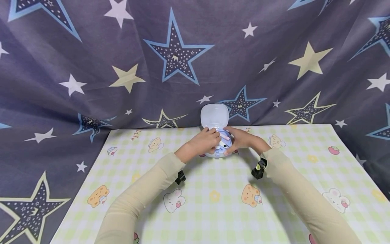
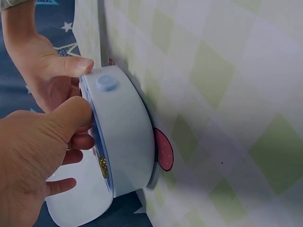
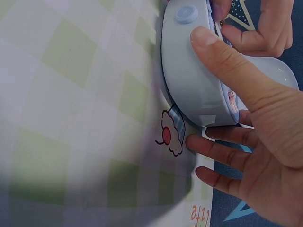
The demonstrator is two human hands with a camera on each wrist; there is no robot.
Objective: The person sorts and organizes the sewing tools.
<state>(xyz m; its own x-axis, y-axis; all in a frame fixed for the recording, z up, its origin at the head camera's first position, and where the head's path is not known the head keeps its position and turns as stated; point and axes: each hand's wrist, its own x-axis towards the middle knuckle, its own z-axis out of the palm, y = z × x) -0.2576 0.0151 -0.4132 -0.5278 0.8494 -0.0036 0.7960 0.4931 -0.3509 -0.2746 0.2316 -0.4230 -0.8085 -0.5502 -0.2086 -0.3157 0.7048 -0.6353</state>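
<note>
A pale blue-white box with rounded sides stands near the table's far edge, its lid raised at the back. Small items lie inside, among them a pinkish stick-like piece and a round black piece. Gold glitter shows at the rim in the left wrist view. My left hand reaches over the left side, thumb and forefinger pinching a small whitish item at the opening; its kind cannot be told. My right hand grips the box's right side, thumb over the front rim.
A checked cloth with cartoon prints covers the table. Directly behind the far edge hangs a dark curtain with stars, close to the raised lid. Black wrist cameras sit under both sleeves.
</note>
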